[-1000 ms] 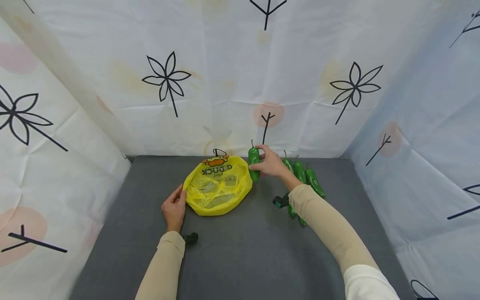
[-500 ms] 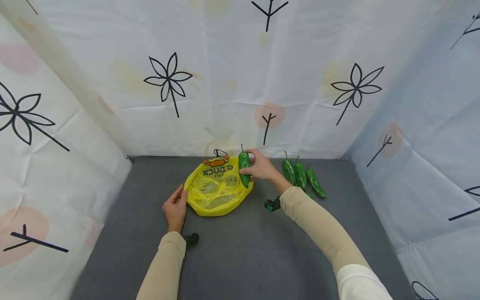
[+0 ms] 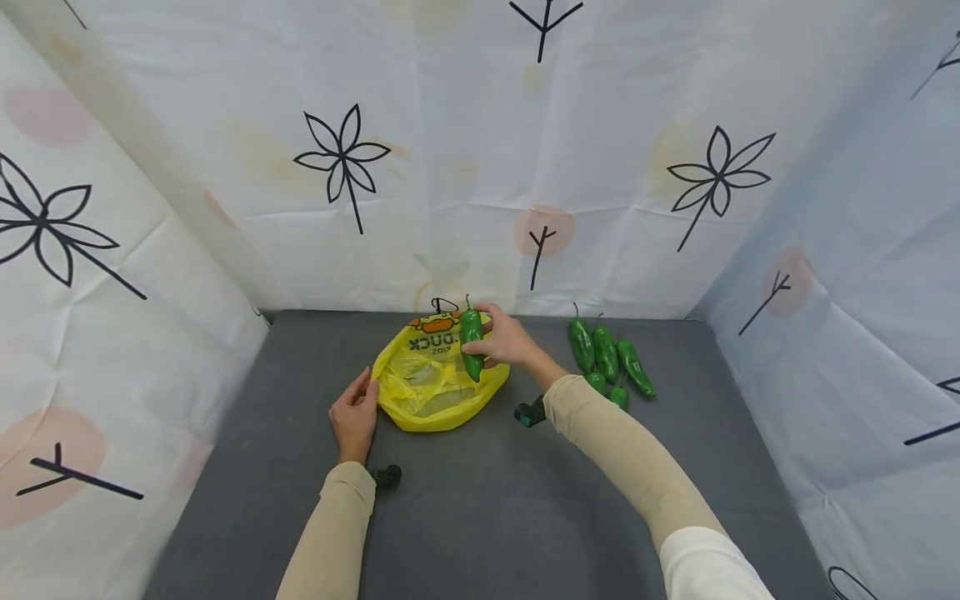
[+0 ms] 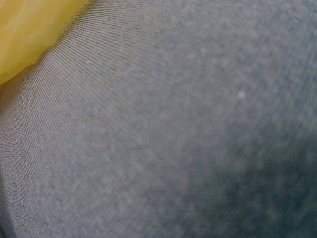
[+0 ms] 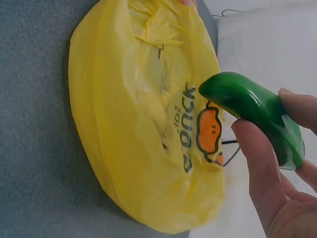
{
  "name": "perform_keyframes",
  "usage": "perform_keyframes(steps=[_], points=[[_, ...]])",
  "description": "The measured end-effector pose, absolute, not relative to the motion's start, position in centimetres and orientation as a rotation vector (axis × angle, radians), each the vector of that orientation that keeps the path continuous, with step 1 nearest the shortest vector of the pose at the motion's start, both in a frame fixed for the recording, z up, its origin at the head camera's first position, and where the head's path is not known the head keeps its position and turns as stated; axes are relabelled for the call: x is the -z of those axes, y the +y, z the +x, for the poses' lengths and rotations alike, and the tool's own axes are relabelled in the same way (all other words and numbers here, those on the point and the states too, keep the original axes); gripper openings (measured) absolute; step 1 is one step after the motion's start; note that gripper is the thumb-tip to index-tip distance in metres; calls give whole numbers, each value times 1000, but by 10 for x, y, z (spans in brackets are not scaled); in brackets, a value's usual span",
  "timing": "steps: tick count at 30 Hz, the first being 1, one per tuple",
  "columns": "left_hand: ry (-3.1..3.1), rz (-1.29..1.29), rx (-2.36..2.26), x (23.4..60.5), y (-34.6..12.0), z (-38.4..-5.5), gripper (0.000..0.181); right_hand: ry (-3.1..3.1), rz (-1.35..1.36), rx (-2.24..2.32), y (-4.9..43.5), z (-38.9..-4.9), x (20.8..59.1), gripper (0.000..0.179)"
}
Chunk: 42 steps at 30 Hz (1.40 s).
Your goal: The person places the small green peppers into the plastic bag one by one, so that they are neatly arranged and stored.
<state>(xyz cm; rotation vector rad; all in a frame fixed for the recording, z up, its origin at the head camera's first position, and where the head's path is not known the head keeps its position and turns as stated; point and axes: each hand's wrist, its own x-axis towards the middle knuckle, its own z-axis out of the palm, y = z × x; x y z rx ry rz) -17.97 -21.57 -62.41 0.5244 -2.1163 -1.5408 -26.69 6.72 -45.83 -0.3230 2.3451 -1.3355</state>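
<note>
A yellow plastic bag [image 3: 438,417] with a duck print stands on the dark grey table, its mouth spread open and facing up. My left hand [image 3: 355,419] pinches the bag's left rim between thumb and fingers; in the right wrist view just a fingertip of it shows at the top edge. Over the right part of the bag's mouth, my right hand [image 3: 512,342] holds a green chili pepper [image 3: 472,343] between thumb and fingers, stem up. The right wrist view shows this pepper [image 5: 252,111] in front of the bag's printed back wall. Only a yellow corner of the bag [image 4: 29,34] enters the left wrist view.
Several more green chili peppers [image 3: 604,354] lie grouped on the table [image 3: 465,517] at the right, partly behind the right forearm. White patterned cloth [image 3: 450,167] hangs along the back and both sides. A black cord loop [image 3: 444,303] sticks up behind the bag.
My right hand has carried the pepper leftward from beside the bag's right edge to over its mouth. More of the peppers at the right now show. The left hand stays at the rim.
</note>
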Motion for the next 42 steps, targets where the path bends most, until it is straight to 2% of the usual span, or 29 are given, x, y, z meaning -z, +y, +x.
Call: perform_keyframes(steps=[16, 42], points=[[-2124, 498, 1543, 627, -215, -180, 37, 2240, -307, 1389, 40, -266, 475, 90], [-2099, 404, 1569, 629, -217, -181, 37, 2123, -241, 1392, 0, -265, 515, 87]])
